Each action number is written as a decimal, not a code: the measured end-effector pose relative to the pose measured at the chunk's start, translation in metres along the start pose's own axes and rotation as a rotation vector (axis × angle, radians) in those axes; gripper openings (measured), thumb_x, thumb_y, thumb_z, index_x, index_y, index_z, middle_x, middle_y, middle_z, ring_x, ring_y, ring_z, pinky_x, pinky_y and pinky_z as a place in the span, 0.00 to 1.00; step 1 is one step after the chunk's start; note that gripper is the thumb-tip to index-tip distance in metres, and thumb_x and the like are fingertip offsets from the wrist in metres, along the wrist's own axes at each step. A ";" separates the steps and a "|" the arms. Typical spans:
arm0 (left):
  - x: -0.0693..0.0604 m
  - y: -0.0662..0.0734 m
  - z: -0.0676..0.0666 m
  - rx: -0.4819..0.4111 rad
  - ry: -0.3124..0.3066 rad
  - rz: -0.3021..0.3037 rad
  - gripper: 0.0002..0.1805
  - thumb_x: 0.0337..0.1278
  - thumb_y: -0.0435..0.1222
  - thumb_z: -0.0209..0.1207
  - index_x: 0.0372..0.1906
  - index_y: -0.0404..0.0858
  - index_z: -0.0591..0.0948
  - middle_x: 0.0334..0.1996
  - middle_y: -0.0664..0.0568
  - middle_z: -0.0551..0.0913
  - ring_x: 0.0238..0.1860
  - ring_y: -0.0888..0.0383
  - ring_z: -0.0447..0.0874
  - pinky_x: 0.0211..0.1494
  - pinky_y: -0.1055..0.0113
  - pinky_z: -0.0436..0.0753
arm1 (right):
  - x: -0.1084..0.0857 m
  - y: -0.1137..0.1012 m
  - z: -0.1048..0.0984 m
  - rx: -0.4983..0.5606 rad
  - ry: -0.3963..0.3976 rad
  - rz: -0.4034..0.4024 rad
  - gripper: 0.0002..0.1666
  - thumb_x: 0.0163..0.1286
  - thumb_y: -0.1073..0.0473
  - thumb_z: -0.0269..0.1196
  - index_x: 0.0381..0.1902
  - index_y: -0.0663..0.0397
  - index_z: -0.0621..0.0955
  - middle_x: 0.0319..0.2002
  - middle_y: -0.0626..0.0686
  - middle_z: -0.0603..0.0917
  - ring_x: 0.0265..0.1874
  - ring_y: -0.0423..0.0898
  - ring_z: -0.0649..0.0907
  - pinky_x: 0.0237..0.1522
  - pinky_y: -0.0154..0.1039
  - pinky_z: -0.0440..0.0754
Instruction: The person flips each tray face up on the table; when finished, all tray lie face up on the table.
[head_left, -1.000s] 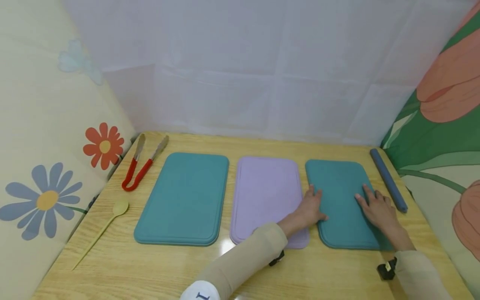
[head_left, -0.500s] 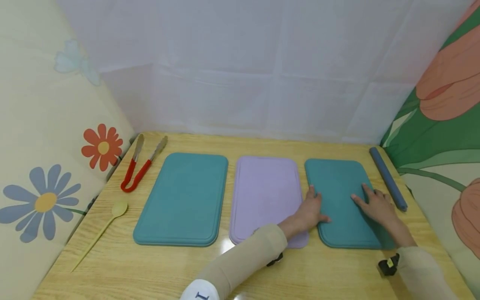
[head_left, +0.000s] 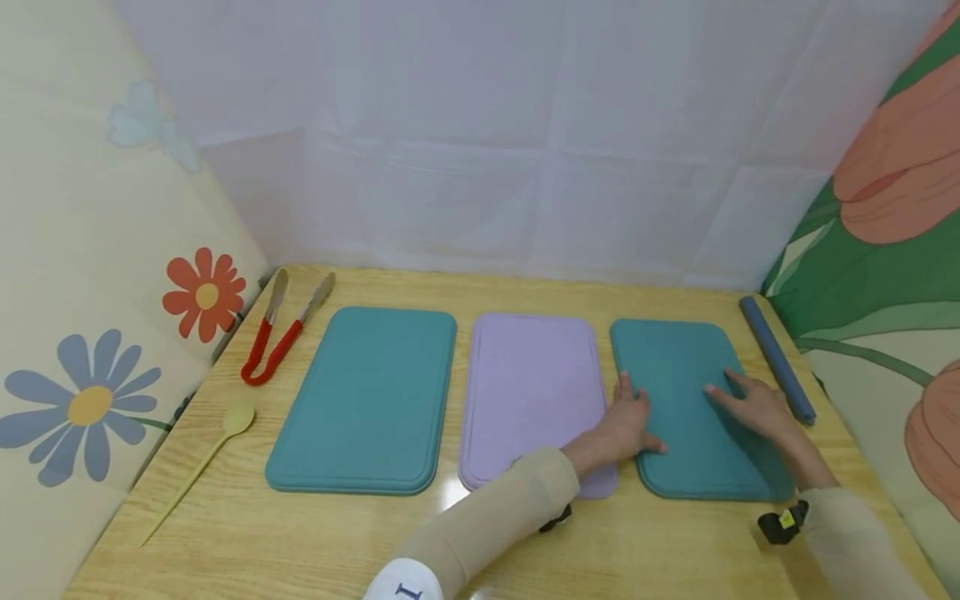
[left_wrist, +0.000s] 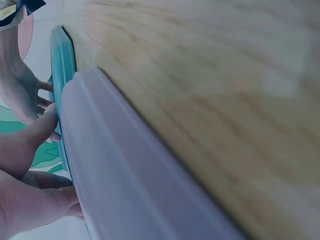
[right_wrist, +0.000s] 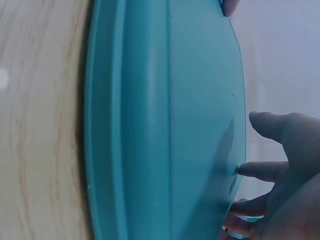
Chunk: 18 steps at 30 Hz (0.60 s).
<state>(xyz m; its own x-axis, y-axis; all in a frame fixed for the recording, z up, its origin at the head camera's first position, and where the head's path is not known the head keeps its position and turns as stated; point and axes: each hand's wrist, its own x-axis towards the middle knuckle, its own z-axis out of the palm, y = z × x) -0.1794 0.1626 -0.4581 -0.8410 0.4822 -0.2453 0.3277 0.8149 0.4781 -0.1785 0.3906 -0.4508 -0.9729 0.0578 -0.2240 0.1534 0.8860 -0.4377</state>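
The right teal board (head_left: 678, 400) lies flat on the table, with both hands at its long sides. My left hand (head_left: 621, 421) reaches across the lilac board (head_left: 528, 383), fingers at the teal board's left edge and thumb over its surface. On the right side, my right hand (head_left: 753, 408) touches the board near its edge, fingers spread and thumb raised. In the right wrist view, the right hand (right_wrist: 295, 175) has fingertips at the far edge of the teal board (right_wrist: 200, 100). The left wrist view shows the left hand (left_wrist: 30, 190) beside the lilac board (left_wrist: 115, 165).
Another teal board (head_left: 363, 400) lies left of the lilac one. Red-handled tongs (head_left: 277, 350) and a yellow spoon (head_left: 238, 418) lie at the left of the table (head_left: 315, 542). A blue-grey rod (head_left: 776, 358) lies along the right edge.
The left hand has shifted slightly right, its thumb farther over the teal board. The right hand has turned a little, its wrist slightly farther right. The boards look unmoved.
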 end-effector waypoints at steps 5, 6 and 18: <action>0.002 0.001 0.001 0.017 0.001 -0.003 0.51 0.47 0.52 0.70 0.72 0.33 0.61 0.74 0.34 0.46 0.75 0.47 0.46 0.69 0.73 0.61 | -0.002 -0.002 -0.003 0.081 0.001 0.039 0.50 0.73 0.37 0.47 0.70 0.77 0.53 0.66 0.82 0.53 0.63 0.79 0.55 0.60 0.74 0.53; 0.002 0.001 0.001 0.016 0.001 -0.004 0.51 0.46 0.52 0.70 0.72 0.33 0.61 0.74 0.34 0.46 0.75 0.47 0.45 0.69 0.73 0.61 | -0.002 -0.002 -0.004 0.099 0.006 0.047 0.50 0.73 0.37 0.47 0.70 0.77 0.52 0.66 0.81 0.52 0.64 0.78 0.54 0.60 0.74 0.53; 0.002 0.002 -0.001 0.040 -0.006 0.015 0.51 0.47 0.53 0.69 0.72 0.32 0.61 0.73 0.32 0.46 0.75 0.46 0.45 0.68 0.73 0.61 | 0.003 0.011 -0.017 0.363 -0.085 0.167 0.54 0.73 0.38 0.48 0.73 0.72 0.39 0.68 0.80 0.46 0.66 0.77 0.52 0.62 0.69 0.59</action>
<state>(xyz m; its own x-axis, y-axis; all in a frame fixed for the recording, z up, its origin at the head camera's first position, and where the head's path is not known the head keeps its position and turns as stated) -0.1809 0.1648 -0.4572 -0.8332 0.4964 -0.2436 0.3574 0.8197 0.4476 -0.1827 0.4088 -0.4413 -0.9139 0.1353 -0.3827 0.3741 0.6468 -0.6646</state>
